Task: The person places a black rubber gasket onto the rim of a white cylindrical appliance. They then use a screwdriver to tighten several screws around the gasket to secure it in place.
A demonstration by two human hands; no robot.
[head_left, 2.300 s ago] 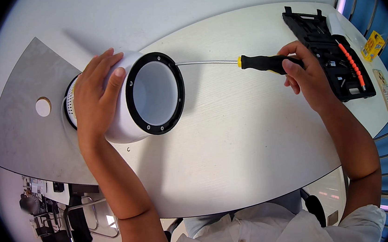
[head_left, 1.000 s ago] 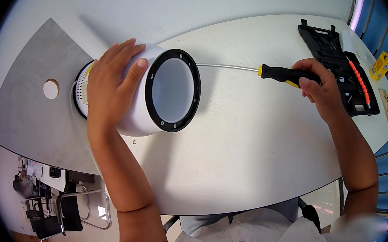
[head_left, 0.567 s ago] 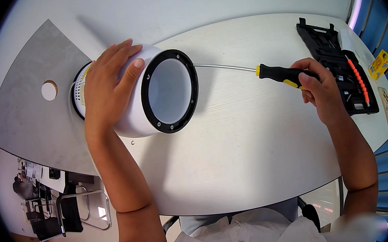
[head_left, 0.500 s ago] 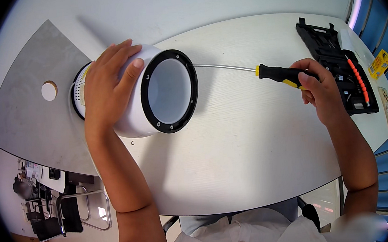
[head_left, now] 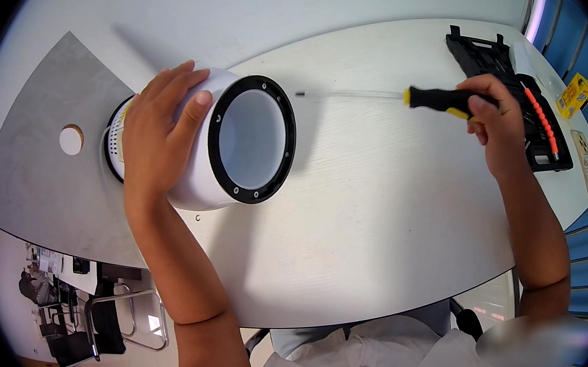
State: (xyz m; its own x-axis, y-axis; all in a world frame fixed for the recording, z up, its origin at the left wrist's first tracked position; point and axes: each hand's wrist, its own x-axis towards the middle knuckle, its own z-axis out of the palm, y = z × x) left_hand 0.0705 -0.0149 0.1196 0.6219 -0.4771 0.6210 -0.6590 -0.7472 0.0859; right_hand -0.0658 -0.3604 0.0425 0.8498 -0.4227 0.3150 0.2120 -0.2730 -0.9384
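Observation:
A white cylindrical housing [head_left: 202, 171] with a black ring at its open end lies on its side on the white table [head_left: 383, 231]. My left hand [head_left: 158, 129] rests on top of it and holds it steady. My right hand [head_left: 495, 125] grips the black and yellow handle of a long screwdriver [head_left: 434, 97]. Its thin shaft points left, with the tip just right of the black ring and apart from it.
A black tool case [head_left: 513, 102] with orange bits lies open at the table's right end. A grey panel [head_left: 44, 165] with a round hole sits at the left. A small screw [head_left: 197, 217] lies on the table under the housing. Chairs stand below the table's left edge.
The screwdriver has drawn back to the right, so its tip has come out from the housing's rim. My left hand stays on the housing.

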